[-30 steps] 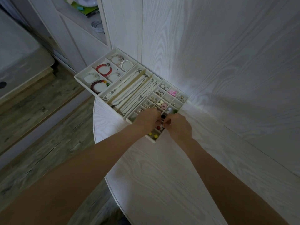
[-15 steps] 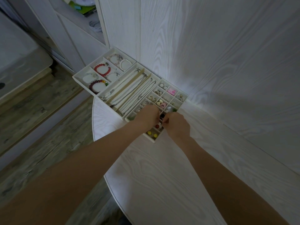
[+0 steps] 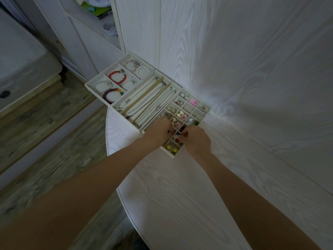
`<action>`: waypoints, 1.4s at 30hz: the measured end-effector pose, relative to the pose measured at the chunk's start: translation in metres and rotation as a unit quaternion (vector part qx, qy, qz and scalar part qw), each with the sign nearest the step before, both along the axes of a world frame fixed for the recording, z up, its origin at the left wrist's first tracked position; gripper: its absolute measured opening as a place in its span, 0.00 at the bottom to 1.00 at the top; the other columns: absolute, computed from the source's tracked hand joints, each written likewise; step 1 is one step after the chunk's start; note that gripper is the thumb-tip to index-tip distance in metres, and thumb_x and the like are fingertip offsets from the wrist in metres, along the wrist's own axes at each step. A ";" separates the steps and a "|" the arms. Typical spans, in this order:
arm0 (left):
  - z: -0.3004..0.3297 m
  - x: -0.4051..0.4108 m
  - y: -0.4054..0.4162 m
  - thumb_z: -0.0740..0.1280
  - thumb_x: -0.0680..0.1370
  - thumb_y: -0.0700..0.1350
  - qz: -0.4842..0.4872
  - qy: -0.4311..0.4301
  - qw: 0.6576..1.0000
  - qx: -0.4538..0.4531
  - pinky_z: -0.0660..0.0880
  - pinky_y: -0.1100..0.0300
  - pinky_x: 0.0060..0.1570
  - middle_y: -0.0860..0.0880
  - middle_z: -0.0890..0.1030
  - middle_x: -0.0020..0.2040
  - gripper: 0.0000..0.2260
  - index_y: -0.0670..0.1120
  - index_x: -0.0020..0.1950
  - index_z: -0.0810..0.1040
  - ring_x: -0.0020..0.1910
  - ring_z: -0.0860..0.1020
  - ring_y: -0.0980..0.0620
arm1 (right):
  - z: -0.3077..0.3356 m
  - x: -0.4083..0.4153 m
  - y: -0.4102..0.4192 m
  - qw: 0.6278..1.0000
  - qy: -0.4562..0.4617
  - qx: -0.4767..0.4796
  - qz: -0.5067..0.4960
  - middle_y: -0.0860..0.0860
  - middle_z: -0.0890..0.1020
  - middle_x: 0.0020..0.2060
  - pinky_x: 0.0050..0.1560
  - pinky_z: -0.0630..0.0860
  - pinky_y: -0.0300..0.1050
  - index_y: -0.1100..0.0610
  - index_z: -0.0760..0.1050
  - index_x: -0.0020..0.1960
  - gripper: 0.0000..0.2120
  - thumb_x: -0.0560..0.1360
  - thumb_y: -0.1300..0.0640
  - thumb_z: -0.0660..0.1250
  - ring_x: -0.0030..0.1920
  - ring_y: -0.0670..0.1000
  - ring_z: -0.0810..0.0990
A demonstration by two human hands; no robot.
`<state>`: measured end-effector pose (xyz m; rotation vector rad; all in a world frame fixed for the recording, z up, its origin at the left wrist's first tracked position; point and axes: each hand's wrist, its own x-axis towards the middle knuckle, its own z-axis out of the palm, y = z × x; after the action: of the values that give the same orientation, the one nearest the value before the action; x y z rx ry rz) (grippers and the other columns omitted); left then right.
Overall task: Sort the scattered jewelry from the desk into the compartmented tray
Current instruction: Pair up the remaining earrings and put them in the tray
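A white small-compartment tray [image 3: 173, 156] sits on the white desk [image 3: 171, 195] against the wall. Its cells hold earrings and beads: yellow beads [image 3: 168, 147] at the near end, a red bead [image 3: 177, 140], and pink and cream hearts [image 3: 183, 116]. My left hand [image 3: 159, 131] reaches over the tray's left side with fingers curled down into the cells; what they touch is hidden. My right hand [image 3: 197, 139] is at the tray's right side, thumb and forefinger pinched on something tiny over the middle cells. The two sets of fingertips almost meet.
A necklace tray [image 3: 126, 118] with several chains lies left of the small tray. Behind it is a bracelet tray [image 3: 93, 91] holding a red bracelet [image 3: 117, 76]. The desk's curved edge [image 3: 108, 141] drops to the floor on the left. Wall panels [image 3: 252, 69] close off the back.
Both hands stay over the same middle cells of the small tray, with only slight finger movement. Nothing in the trays has visibly moved.
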<state>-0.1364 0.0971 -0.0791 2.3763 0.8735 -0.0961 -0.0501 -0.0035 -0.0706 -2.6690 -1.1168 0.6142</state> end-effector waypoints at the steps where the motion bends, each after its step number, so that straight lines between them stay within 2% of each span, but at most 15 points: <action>1: 0.001 -0.002 0.001 0.66 0.76 0.38 -0.005 -0.002 1.000 -0.002 0.75 0.55 0.56 0.43 0.82 0.52 0.08 0.40 0.53 0.82 0.53 0.79 0.47 | -0.001 -0.001 0.001 1.000 -0.004 -0.003 -0.001 0.52 0.79 0.46 0.39 0.72 0.42 0.56 0.80 0.50 0.08 0.77 0.54 0.65 0.45 0.52 0.79; 7: 0.005 -0.002 0.003 0.64 0.77 0.38 -0.024 -0.004 1.000 0.001 0.73 0.59 0.58 0.43 0.81 0.56 0.11 0.42 0.58 0.80 0.55 0.79 0.48 | 0.003 0.003 0.010 0.997 -0.024 -0.041 0.053 0.54 0.79 0.45 0.38 0.69 0.43 0.60 0.77 0.48 0.07 0.79 0.61 0.60 0.44 0.53 0.79; 10: 0.005 -0.001 0.002 0.65 0.77 0.38 -0.021 -0.005 1.000 0.001 0.74 0.59 0.57 0.43 0.81 0.55 0.11 0.42 0.57 0.81 0.54 0.79 0.48 | 0.011 0.006 0.014 0.995 -0.025 -0.070 0.059 0.52 0.75 0.37 0.36 0.68 0.43 0.59 0.74 0.47 0.05 0.78 0.64 0.59 0.39 0.52 0.76; 13: 0.004 -0.001 0.001 0.65 0.77 0.37 -0.018 -0.003 1.000 0.002 0.75 0.56 0.57 0.43 0.82 0.53 0.10 0.42 0.55 0.81 0.52 0.79 0.47 | 0.012 0.005 0.014 0.997 0.006 -0.074 0.023 0.49 0.69 0.30 0.30 0.65 0.40 0.58 0.67 0.44 0.04 0.77 0.64 0.60 0.32 0.49 0.71; 16: 0.006 -0.002 0.000 0.65 0.77 0.38 -0.017 -0.002 1.000 -0.001 0.76 0.53 0.56 0.42 0.82 0.52 0.09 0.41 0.54 0.82 0.51 0.79 0.46 | 0.010 0.001 0.011 0.997 0.048 -0.051 -0.037 0.50 0.72 0.33 0.35 0.69 0.42 0.58 0.66 0.45 0.04 0.76 0.63 0.61 0.36 0.51 0.74; 20: 0.005 -0.002 -0.004 0.66 0.76 0.40 -0.022 -0.003 1.000 -0.006 0.77 0.55 0.54 0.42 0.82 0.51 0.08 0.40 0.53 0.82 0.50 0.80 0.46 | 0.006 0.001 0.009 0.992 0.077 -0.038 -0.090 0.49 0.71 0.32 0.37 0.70 0.43 0.59 0.69 0.46 0.01 0.75 0.63 0.61 0.37 0.52 0.74; 24: 0.007 -0.002 -0.008 0.68 0.76 0.42 -0.032 -0.008 0.999 0.004 0.73 0.60 0.54 0.43 0.80 0.55 0.11 0.42 0.57 0.80 0.54 0.78 0.48 | 0.004 0.004 0.008 0.986 0.103 -0.033 -0.127 0.49 0.71 0.32 0.37 0.68 0.43 0.59 0.72 0.52 0.06 0.76 0.61 0.61 0.38 0.52 0.74; 29: 0.008 -0.002 -0.011 0.69 0.75 0.46 -0.039 -0.007 0.999 0.001 0.72 0.60 0.53 0.44 0.78 0.56 0.14 0.42 0.59 0.79 0.55 0.77 0.48 | 0.011 0.005 0.007 0.992 0.073 -0.061 -0.086 0.49 0.68 0.32 0.34 0.66 0.41 0.58 0.66 0.45 0.03 0.76 0.61 0.61 0.36 0.50 0.71; 32: 0.009 -0.003 -0.011 0.69 0.75 0.47 -0.048 -0.004 0.999 0.003 0.71 0.59 0.54 0.44 0.77 0.56 0.14 0.42 0.58 0.79 0.55 0.76 0.48 | 0.012 0.007 0.011 0.994 0.051 -0.081 -0.054 0.49 0.69 0.32 0.36 0.68 0.42 0.58 0.67 0.44 0.02 0.75 0.62 0.60 0.36 0.50 0.72; 37: 0.010 -0.001 -0.012 0.69 0.75 0.48 -0.056 0.002 0.998 0.001 0.72 0.55 0.54 0.42 0.77 0.53 0.14 0.38 0.54 0.80 0.54 0.75 0.47 | 0.017 0.013 0.017 0.992 0.074 -0.094 -0.031 0.49 0.69 0.33 0.30 0.63 0.38 0.57 0.65 0.48 0.04 0.76 0.60 0.60 0.35 0.49 0.71; 39: 0.010 0.001 -0.014 0.70 0.74 0.49 -0.058 -0.004 0.998 0.006 0.72 0.55 0.54 0.42 0.78 0.53 0.15 0.38 0.53 0.80 0.54 0.74 0.47 | 0.020 0.015 0.019 0.992 0.072 -0.098 -0.023 0.49 0.71 0.34 0.30 0.63 0.38 0.57 0.68 0.48 0.03 0.75 0.61 0.60 0.35 0.48 0.71; 42: 0.010 0.004 -0.016 0.72 0.72 0.50 -0.058 -0.010 0.998 0.021 0.72 0.54 0.55 0.42 0.78 0.52 0.16 0.39 0.51 0.79 0.55 0.75 0.47 | 0.020 0.016 0.021 0.992 0.045 -0.119 0.001 0.49 0.71 0.35 0.33 0.66 0.40 0.58 0.72 0.56 0.10 0.75 0.63 0.62 0.35 0.48 0.71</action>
<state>-0.1321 0.0811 -0.0696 2.4623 0.7360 -0.1010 -0.0336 0.0171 -0.0503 -2.8034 -1.0845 0.9117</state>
